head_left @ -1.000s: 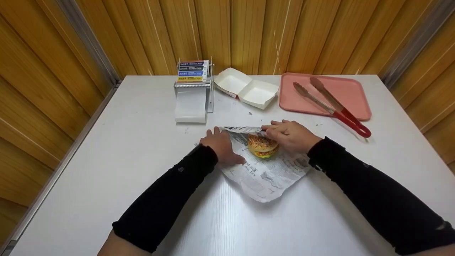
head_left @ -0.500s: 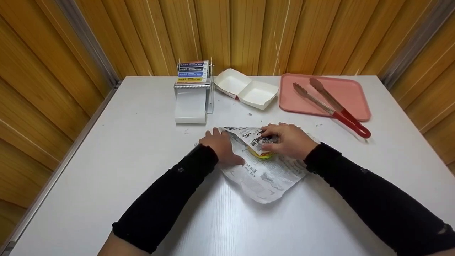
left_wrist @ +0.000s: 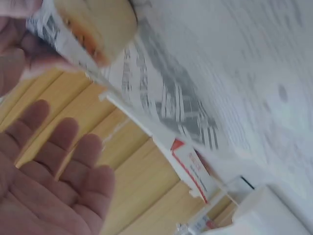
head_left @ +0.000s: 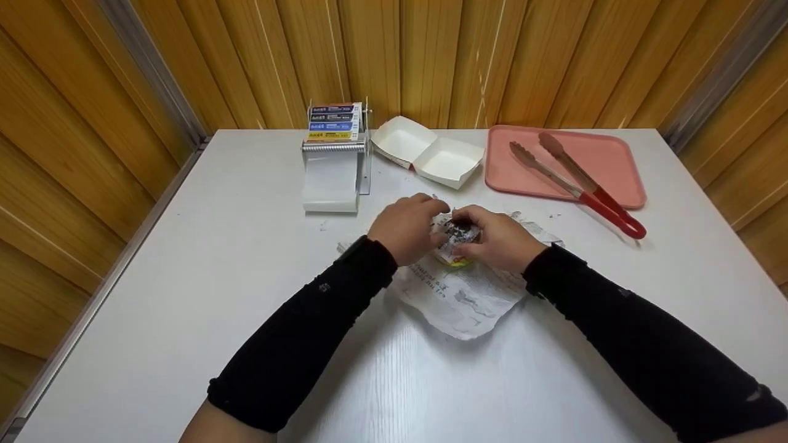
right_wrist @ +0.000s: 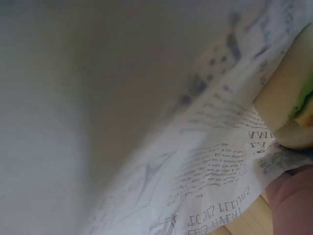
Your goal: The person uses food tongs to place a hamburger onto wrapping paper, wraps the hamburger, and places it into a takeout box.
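Observation:
A sesame-bun burger [left_wrist: 110,29] lies on a sheet of newsprint-patterned wrapping paper [head_left: 465,301], whose far corner is folded down over the bun. In the head view only a yellow-green strip of filling shows below the fold. My right hand [head_left: 502,237] holds the folded paper against the burger, thumb in front and fingers behind. From the left, my left hand [head_left: 403,231] arches over the paper beside the burger. Its fingers [left_wrist: 68,139] are spread and loosely bent, holding nothing, in the left wrist view. Paper fills most of the right wrist view.
Behind the paper stand a label dispenser [head_left: 332,163] and an open white carton [head_left: 449,163]. At the back right, red-handled tongs [head_left: 606,206] lie across a pink tray [head_left: 615,160]. A wood-patterned wall [head_left: 425,61] rises behind the white table [head_left: 246,203].
The far paper corner was folded down over the burger by my right hand. My left hand has left the paper's left side and moved right, up to the burger.

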### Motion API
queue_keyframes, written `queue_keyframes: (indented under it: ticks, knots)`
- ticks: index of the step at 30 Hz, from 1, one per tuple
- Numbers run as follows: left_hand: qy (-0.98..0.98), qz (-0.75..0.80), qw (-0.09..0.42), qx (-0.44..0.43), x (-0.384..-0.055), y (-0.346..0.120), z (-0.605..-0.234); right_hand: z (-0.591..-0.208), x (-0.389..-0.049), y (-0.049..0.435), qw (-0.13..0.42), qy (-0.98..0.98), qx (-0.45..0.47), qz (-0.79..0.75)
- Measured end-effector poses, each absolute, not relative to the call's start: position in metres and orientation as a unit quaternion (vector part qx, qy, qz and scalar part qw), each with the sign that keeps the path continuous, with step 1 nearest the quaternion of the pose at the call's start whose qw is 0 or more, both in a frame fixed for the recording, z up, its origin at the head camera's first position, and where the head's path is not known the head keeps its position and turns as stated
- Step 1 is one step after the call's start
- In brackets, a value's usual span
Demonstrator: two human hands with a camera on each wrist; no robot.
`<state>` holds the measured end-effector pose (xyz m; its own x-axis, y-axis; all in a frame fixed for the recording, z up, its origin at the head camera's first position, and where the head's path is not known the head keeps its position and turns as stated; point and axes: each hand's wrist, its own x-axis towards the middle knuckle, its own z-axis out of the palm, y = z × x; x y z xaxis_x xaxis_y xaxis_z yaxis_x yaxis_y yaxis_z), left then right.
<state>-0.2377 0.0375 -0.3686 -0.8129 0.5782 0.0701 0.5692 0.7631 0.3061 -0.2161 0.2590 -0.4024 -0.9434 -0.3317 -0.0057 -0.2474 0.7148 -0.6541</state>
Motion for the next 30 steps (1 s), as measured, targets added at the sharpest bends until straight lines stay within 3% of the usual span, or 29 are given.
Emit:
queue_keyframes:
  ticks: [7,20,30]
  knots:
    - [0.920,0.153,0.025,0.359,-0.246,0.047,-0.384,-0.402,-0.223,0.259,0.082,0.916,-0.159,-0.358]
    - [0.919,0.130,0.025,0.371,-0.248,0.049,-0.390,-0.398,-0.219,0.267,0.107,0.910,-0.177,-0.359]
    - [0.920,0.135,0.018,0.368,-0.250,0.049,-0.394,-0.388,-0.198,0.278,0.068,0.925,-0.234,-0.292]
